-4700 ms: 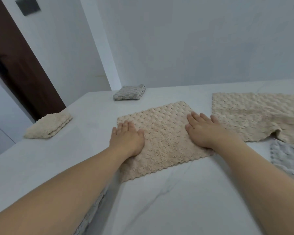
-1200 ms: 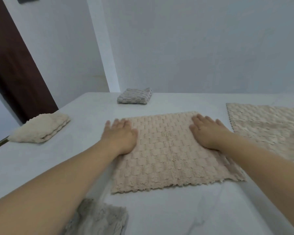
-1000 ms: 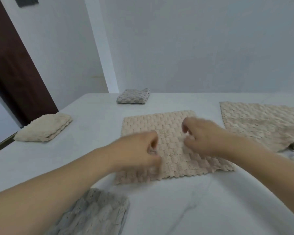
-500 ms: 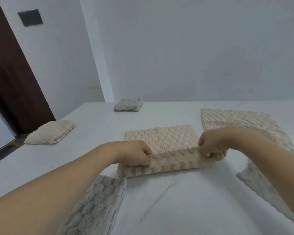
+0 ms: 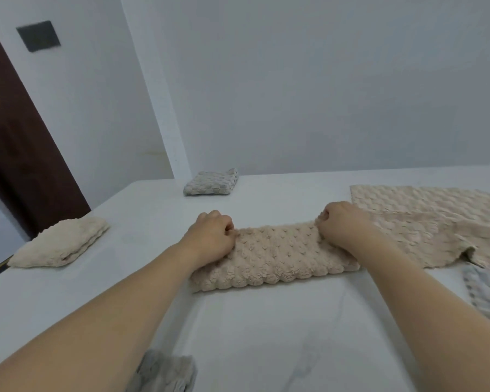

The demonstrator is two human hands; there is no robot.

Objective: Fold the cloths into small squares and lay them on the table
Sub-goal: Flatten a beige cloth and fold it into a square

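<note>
A beige bobbled cloth (image 5: 275,254) lies folded in half as a long strip on the white table (image 5: 266,329). My left hand (image 5: 212,236) grips the strip's far left corner with curled fingers. My right hand (image 5: 341,223) grips its far right corner the same way. A folded beige cloth (image 5: 60,241) sits at the table's left edge and a folded grey cloth (image 5: 211,182) at the far edge.
An unfolded beige cloth (image 5: 430,222) is spread at the right, partly over a grey cloth (image 5: 487,295). Another grey cloth (image 5: 164,374) hangs at the near edge under my left arm. A dark door (image 5: 17,142) stands at the left.
Both hands went from pressing flat on the spread cloth to taking its near edge and carrying it over to the far edge, folding it in half.
</note>
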